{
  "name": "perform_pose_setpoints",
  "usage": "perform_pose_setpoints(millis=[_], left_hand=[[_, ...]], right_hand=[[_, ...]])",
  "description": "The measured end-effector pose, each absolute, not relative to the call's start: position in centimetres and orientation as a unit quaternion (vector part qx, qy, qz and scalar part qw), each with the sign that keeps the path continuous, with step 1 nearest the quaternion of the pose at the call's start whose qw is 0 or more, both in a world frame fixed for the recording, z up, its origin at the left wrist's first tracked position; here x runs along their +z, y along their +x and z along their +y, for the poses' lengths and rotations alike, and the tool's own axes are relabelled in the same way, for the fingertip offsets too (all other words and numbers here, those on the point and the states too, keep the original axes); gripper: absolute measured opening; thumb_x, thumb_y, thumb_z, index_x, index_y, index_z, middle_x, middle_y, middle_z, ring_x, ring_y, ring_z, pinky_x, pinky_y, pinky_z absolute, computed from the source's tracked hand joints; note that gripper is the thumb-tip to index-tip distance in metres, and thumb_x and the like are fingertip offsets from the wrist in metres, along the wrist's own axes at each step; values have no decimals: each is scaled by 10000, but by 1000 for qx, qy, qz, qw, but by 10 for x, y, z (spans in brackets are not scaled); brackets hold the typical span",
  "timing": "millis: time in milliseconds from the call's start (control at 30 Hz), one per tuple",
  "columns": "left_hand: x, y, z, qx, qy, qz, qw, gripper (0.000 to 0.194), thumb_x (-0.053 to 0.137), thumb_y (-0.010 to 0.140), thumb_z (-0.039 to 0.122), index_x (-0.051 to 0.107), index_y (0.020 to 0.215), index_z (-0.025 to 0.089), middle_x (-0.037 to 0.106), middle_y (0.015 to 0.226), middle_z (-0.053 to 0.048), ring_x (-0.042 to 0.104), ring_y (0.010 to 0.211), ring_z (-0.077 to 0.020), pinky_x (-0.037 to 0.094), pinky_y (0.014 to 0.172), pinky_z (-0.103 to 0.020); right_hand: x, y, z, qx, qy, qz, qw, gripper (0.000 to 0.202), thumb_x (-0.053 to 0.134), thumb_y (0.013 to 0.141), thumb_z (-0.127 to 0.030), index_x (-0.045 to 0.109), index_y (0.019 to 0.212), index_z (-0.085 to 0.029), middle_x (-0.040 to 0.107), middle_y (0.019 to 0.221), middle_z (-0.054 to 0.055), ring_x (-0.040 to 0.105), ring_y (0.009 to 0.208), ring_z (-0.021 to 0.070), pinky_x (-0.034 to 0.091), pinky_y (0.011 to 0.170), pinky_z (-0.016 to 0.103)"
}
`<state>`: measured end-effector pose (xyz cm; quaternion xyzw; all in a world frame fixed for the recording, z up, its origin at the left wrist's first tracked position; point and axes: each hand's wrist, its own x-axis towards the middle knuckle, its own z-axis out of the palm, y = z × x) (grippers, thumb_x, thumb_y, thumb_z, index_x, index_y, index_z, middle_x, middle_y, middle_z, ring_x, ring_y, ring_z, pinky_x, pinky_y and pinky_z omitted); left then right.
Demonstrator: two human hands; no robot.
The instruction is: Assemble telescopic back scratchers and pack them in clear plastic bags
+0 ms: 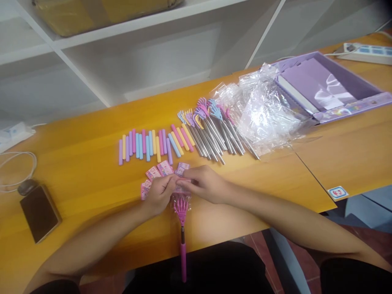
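Both hands meet over the front of the table, fingers pinched at the top of a clear plastic bag (189,203). My left hand (159,194) and my right hand (206,183) grip a pink printed header card (181,189) there, mostly covered by the fingers. Inside the bag hangs a pink back scratcher (183,259), its hand-shaped head just below my fingers and its handle past the table edge. Several more printed cards (165,168) lie fanned out behind my hands.
Pastel handle tubes (148,148) lie in a row. Right of them are metal back scratcher rods (214,139), a heap of clear bags (260,114) and a purple box (352,109). A phone (40,213) lies left; a power strip (367,54) sits far right.
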<state>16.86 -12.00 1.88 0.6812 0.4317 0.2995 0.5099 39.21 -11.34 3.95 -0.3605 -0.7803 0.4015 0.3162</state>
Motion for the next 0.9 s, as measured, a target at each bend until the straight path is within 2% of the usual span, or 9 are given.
perform_pose_setpoints(millis=[267,433,533,633,733,800,900], left_hand=[[22,171,-120,292,716,434,462,494,415,1144,492,563,774,199,479,666,28,455,612,-141,349,609,-283],[21,169,-121,289,705,429,485,495,406,1144,504,633,840,186,613,746,-10,550,680,-164,408,652,-292],[23,168,-121,289,695,428,501,506,404,1145,516,684,898,176,619,738,-9,552,670,-166,416,649,-292],[24,169,-121,294,689,429,504,508,420,1141,523,701,902,174,626,738,-9,562,673,-168,424,649,-290],[24,170,-120,300,688,435,498,499,441,1136,515,683,859,178,640,756,-13,590,707,-171,448,677,-288],[24,170,-120,301,691,437,491,487,457,1132,510,687,858,180,638,752,-9,582,704,-167,446,676,-284],[22,169,-121,299,696,443,479,480,468,1131,502,704,866,179,647,743,-7,567,684,-161,434,655,-279]], right_hand=[[34,390,-110,505,-346,-715,339,432,497,1121,-369,430,727,-203,377,654,-60,371,618,93,295,612,249],[33,392,-109,523,-344,-703,336,332,521,1024,-237,408,714,-209,373,662,-63,360,634,98,290,616,249],[35,394,-109,527,-339,-701,339,278,493,988,-188,422,720,-208,404,672,-59,384,646,102,306,633,250],[37,395,-108,532,-334,-697,346,297,463,1029,-216,431,734,-208,420,692,-51,403,661,108,324,650,256],[37,394,-108,531,-335,-690,360,372,475,1090,-308,432,734,-209,405,693,-54,395,646,105,321,637,258],[36,393,-108,526,-338,-688,369,408,533,1091,-351,429,722,-211,396,676,-63,375,620,99,305,612,257],[36,391,-108,518,-336,-691,376,416,591,1070,-327,419,708,-216,395,655,-73,356,592,93,294,586,253]])
